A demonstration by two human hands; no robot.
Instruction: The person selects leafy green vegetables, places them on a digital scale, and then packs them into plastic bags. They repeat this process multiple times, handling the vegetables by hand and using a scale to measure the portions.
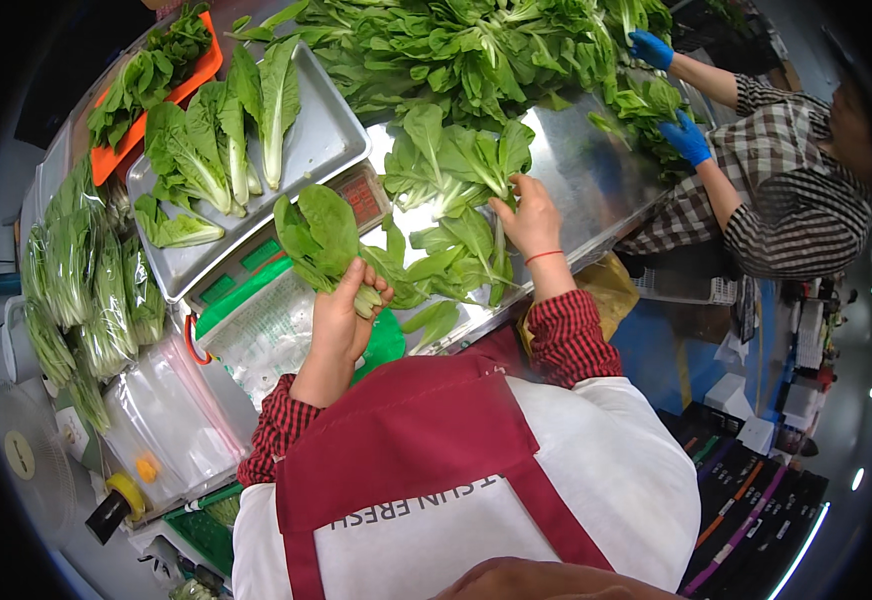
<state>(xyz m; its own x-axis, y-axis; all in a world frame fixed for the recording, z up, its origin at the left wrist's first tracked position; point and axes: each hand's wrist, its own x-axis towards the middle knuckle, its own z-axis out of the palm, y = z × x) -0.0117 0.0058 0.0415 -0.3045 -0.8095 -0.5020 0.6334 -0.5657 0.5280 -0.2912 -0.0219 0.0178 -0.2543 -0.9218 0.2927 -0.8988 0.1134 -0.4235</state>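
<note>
My left hand (347,307) is closed around the pale stems of a head of leafy greens (321,232), its leaves pointing up and away from me. Further right, my right hand (529,214) bends its fingers at the edge of a small pile of loose greens (473,161) on the metal table (593,202); whether it grips a leaf is hidden. Several single leaves (451,255) lie between my hands. Beyond my left hand, a grey metal tray (323,142) rests on a weighing scale (361,196) and carries several heads of greens (195,150).
A large heap of greens (466,52) covers the far table. Opposite right, a co-worker's blue-gloved hands (683,139) handle greens. At left are an orange tray (124,150), bagged greens (90,277), clear plastic bags (173,412), a tape roll (126,495) and a fan (23,450).
</note>
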